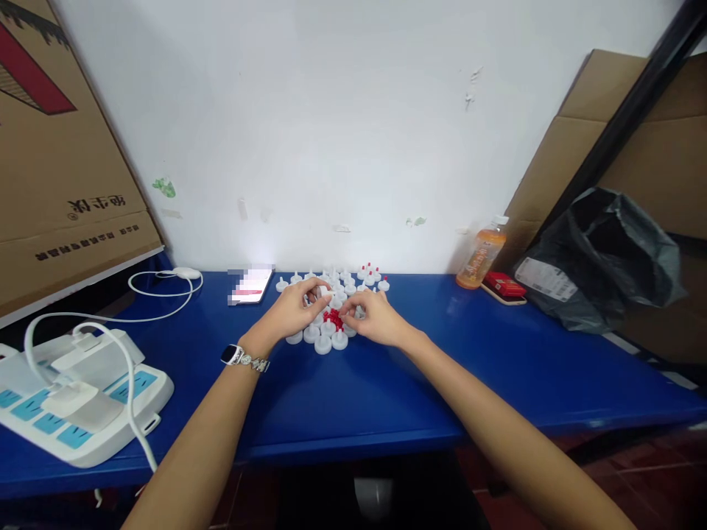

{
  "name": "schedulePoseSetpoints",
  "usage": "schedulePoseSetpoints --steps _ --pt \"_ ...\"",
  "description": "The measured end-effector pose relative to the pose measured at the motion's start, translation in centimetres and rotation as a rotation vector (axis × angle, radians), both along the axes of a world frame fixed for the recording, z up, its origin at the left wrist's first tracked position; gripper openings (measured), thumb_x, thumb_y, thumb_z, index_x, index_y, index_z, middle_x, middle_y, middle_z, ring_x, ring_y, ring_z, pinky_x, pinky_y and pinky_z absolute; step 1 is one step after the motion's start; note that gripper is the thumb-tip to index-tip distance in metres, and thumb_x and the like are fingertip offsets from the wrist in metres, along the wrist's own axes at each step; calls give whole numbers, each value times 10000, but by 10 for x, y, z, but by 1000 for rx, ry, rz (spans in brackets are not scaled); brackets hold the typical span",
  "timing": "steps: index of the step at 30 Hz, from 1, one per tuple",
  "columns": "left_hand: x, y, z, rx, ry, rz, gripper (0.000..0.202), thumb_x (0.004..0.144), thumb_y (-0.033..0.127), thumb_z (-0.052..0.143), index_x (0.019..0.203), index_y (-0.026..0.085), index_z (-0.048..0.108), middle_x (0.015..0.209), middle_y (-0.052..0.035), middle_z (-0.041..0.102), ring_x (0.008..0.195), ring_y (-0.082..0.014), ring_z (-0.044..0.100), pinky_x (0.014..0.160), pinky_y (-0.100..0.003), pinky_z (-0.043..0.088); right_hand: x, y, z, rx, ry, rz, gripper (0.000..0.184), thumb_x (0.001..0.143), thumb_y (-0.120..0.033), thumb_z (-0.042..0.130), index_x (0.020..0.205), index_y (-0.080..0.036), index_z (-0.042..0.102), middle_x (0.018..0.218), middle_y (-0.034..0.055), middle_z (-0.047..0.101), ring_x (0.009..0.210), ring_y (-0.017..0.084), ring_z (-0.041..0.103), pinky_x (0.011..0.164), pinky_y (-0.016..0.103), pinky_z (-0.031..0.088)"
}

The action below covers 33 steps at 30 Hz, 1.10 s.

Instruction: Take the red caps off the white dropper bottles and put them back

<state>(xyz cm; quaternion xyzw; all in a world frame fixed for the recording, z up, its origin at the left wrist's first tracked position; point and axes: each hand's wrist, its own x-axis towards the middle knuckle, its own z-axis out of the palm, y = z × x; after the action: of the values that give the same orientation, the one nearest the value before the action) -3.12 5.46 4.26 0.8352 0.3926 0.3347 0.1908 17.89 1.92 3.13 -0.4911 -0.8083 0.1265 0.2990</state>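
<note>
My left hand [292,309] is closed around a white nozzle cap [325,292], raised a little above the others. My right hand [380,318] has its thumb and fingertips pinched together at the edge of a small pile of red tips [334,319]; whether a tip is between them I cannot make out. Around both hands stand many white nozzle caps [323,344], mostly with their spouts up. Behind my right hand, at the back, several caps carry red tips [369,271]. My hands hide part of the group.
A lit phone [255,284] lies at the back left. A white power strip [104,434] with plugs and cables takes up the left front. At the right are an orange drink bottle [479,258], a red packet [504,285] on a phone-like slab, and a dark plastic bag [602,250].
</note>
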Motion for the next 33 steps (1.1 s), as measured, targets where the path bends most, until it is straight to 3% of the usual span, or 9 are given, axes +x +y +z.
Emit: schedulePoseSetpoints --steps 7,12,16,20,23,26,30,33 --pt "2 -1 1 -12 12 4 321 911 446 544 1109 213 643 831 -16 629 742 -169 599 692 -302 467 6 -8 1 63 -220 48 103 814 -318 724 890 -253 746 867 26 562 918 214 479 858 366 275" --pt "2 0 -1 -3 27 -4 323 911 440 540 1112 209 643 824 -19 627 736 -170 594 687 -300 467 -1 3 -9 119 -188 31 94 874 -297 677 853 -235 744 857 27 559 900 197 469 829 350 270" --pt "2 1 -2 -3 46 -6 346 916 455 534 1141 215 641 831 -20 633 728 -168 593 691 -302 472 -2 11 -13 143 -12 -9 90 865 -281 685 814 -223 733 820 15 598 878 181 496 840 346 298" --pt "6 -1 -1 31 54 -7 385 896 483 568 1180 233 641 923 -42 671 809 -187 612 728 -314 479 2 13 -10 94 380 -67 195 912 -361 590 912 -195 692 732 -8 604 721 143 527 708 284 379" --pt "13 -6 -2 42 33 -22 433 880 496 594 1229 240 611 994 -53 688 850 -196 623 742 -321 484 1 12 -8 -21 622 -6 289 896 -455 583 951 -182 660 692 -19 611 619 126 524 600 255 392" --pt "22 -12 -3 52 -12 -14 474 857 504 628 1241 231 578 1025 -62 698 883 -207 640 756 -331 494 1 12 -6 -94 779 51 291 812 -458 673 876 -175 657 709 -1 651 640 132 581 612 253 436" --pt "31 -14 -2 87 -51 -17 409 880 474 612 1202 227 572 1090 -66 702 940 -214 644 776 -339 493 14 24 2 -105 871 12 286 753 -439 714 830 -167 665 691 17 669 658 151 619 642 269 477" --pt "33 -12 0 129 -82 52 323 910 442 577 1152 229 602 1091 -51 700 905 -198 630 773 -332 481 32 42 9 4 764 -98 239 771 -389 681 828 -157 674 684 24 668 655 153 616 632 268 468"
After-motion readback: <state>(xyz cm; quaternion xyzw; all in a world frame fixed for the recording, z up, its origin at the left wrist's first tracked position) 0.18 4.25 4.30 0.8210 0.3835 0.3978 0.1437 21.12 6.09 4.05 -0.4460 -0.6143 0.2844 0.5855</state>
